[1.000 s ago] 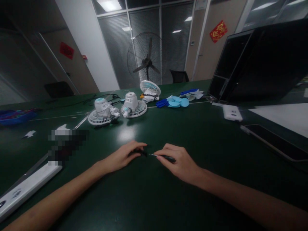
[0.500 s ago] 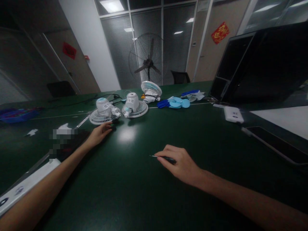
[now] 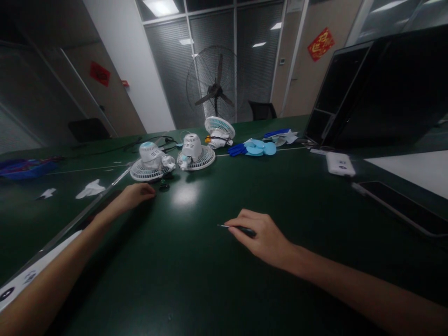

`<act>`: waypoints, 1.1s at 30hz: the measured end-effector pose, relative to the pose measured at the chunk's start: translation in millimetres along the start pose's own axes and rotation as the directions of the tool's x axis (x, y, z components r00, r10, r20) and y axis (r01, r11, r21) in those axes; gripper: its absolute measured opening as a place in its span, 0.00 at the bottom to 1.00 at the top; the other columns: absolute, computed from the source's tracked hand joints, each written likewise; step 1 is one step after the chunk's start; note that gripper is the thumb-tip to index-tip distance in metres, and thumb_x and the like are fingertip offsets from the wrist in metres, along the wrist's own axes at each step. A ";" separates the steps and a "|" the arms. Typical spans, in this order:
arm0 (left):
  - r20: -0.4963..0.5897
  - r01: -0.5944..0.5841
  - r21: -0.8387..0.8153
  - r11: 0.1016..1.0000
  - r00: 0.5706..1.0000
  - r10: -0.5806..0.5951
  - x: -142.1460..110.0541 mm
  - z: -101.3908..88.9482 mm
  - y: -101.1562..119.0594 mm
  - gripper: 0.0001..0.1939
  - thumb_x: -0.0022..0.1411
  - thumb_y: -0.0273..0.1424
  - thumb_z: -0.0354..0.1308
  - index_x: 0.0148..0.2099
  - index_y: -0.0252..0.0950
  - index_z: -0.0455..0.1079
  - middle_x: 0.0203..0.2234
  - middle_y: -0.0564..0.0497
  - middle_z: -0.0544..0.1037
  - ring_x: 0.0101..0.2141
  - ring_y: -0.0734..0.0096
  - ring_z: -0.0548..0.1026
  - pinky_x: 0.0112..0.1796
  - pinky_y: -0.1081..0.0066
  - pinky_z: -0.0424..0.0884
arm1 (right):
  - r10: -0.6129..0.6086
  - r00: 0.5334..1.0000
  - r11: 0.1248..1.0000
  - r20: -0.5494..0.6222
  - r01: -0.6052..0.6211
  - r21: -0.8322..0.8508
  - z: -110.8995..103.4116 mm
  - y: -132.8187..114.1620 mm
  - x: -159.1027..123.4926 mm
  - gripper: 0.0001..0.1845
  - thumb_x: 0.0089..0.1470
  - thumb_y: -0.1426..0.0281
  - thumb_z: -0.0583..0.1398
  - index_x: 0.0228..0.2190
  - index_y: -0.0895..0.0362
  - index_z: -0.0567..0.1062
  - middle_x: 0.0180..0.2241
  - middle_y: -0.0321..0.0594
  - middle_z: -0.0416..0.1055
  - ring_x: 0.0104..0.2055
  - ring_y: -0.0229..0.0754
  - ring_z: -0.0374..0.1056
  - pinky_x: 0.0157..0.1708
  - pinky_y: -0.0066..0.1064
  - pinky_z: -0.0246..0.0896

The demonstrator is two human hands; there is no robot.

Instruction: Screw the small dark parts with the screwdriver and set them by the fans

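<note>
My right hand [image 3: 261,235] holds a small screwdriver [image 3: 246,231] by its dark handle, its thin metal tip pointing left above the green table. My left hand [image 3: 135,196] is low over the table at the left, fingers loosely bent, with nothing visible in it. Just beyond its fingertips lies a small black round piece [image 3: 164,187], apart from the hand. Behind that piece, a white fan [image 3: 149,161] rests face down on its grille. A second white fan [image 3: 192,151] lies the same way beside it, and a third fan [image 3: 220,132] stands tilted farther back.
Light blue fan blades [image 3: 259,148] and blue gloves [image 3: 238,150] lie at the back. To the right are a white box-like device [image 3: 340,164], a phone [image 3: 402,205] and a large black monitor [image 3: 388,88]. Crumpled white paper [image 3: 91,188] and a blue basket [image 3: 26,169] are at left.
My left hand has drawn back to the left, away from the black round piece, which now lies uncovered on the table. My right hand with the screwdriver has hardly moved.
</note>
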State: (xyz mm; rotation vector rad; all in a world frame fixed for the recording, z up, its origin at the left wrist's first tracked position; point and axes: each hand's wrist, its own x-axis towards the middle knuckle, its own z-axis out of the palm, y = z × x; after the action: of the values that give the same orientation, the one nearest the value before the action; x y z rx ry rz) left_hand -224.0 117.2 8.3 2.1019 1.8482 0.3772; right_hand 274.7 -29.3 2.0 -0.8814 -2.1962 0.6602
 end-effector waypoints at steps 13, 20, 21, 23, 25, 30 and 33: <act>-0.242 -0.138 -0.160 0.978 0.965 0.096 -5.5 19.5 18.3 0.29 0.54 0.46 0.64 0.54 0.37 0.73 0.44 0.42 0.83 0.43 0.52 0.82 0.47 0.54 0.78 | 0.001 1.000 1.000 0.008 -0.001 0.013 -0.3 -0.6 0.9 0.12 0.71 0.69 0.60 0.52 0.54 0.81 0.44 0.40 0.77 0.40 0.39 0.74 0.38 0.30 0.71; -0.415 -0.198 -0.029 0.980 0.894 0.168 -1.5 26.2 26.2 0.23 0.63 0.42 0.56 0.56 0.38 0.74 0.45 0.44 0.83 0.46 0.54 0.81 0.49 0.58 0.75 | 0.008 1.000 1.000 0.008 -0.008 0.011 0.7 1.3 0.4 0.12 0.71 0.70 0.60 0.52 0.53 0.81 0.44 0.39 0.77 0.40 0.38 0.74 0.37 0.30 0.70; -0.414 -0.189 -0.019 0.982 0.895 0.164 -1.3 27.4 25.8 0.23 0.63 0.42 0.55 0.56 0.37 0.74 0.46 0.43 0.83 0.46 0.53 0.81 0.48 0.58 0.75 | 0.011 1.000 1.000 0.010 -0.011 0.011 0.5 0.9 0.4 0.12 0.71 0.69 0.60 0.52 0.53 0.81 0.43 0.39 0.77 0.39 0.38 0.74 0.37 0.30 0.70; -0.388 -0.165 0.003 0.986 0.909 0.153 -1.7 28.6 23.2 0.25 0.63 0.43 0.55 0.57 0.36 0.75 0.48 0.41 0.82 0.47 0.52 0.81 0.47 0.59 0.75 | 0.015 1.000 1.000 0.015 -0.015 0.014 0.0 -0.4 0.5 0.12 0.71 0.69 0.60 0.52 0.54 0.81 0.43 0.40 0.77 0.39 0.38 0.74 0.36 0.29 0.70; -0.334 -0.149 0.037 0.988 0.930 0.153 -2.5 28.2 18.8 0.26 0.62 0.46 0.56 0.56 0.37 0.76 0.50 0.40 0.82 0.48 0.50 0.80 0.47 0.58 0.76 | 0.016 1.000 1.000 0.019 -0.016 0.016 -0.7 -1.5 0.5 0.12 0.71 0.69 0.60 0.52 0.54 0.81 0.44 0.40 0.77 0.40 0.39 0.74 0.37 0.29 0.71; -0.280 -0.127 0.086 0.988 0.949 0.147 -1.2 24.0 10.8 0.23 0.62 0.52 0.56 0.44 0.39 0.80 0.45 0.40 0.83 0.44 0.47 0.80 0.48 0.55 0.75 | 0.011 1.000 1.000 0.018 -0.011 0.009 -1.0 -1.7 -0.3 0.12 0.71 0.69 0.60 0.52 0.53 0.80 0.44 0.40 0.77 0.40 0.38 0.74 0.37 0.29 0.71; -0.291 -0.141 0.067 0.988 0.944 0.155 0.6 24.0 9.9 0.25 0.62 0.55 0.56 0.43 0.40 0.80 0.44 0.40 0.83 0.44 0.46 0.80 0.49 0.55 0.75 | 0.009 1.000 1.000 0.022 -0.009 0.004 -0.4 -0.5 -0.3 0.13 0.72 0.68 0.60 0.53 0.54 0.80 0.44 0.40 0.77 0.40 0.38 0.74 0.36 0.29 0.71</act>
State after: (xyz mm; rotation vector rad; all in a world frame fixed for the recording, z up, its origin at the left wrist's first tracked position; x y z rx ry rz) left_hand -205.4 115.3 -9.7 2.3288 1.8726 0.7297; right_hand 274.9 -29.8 2.4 -0.8867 -2.2107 0.6811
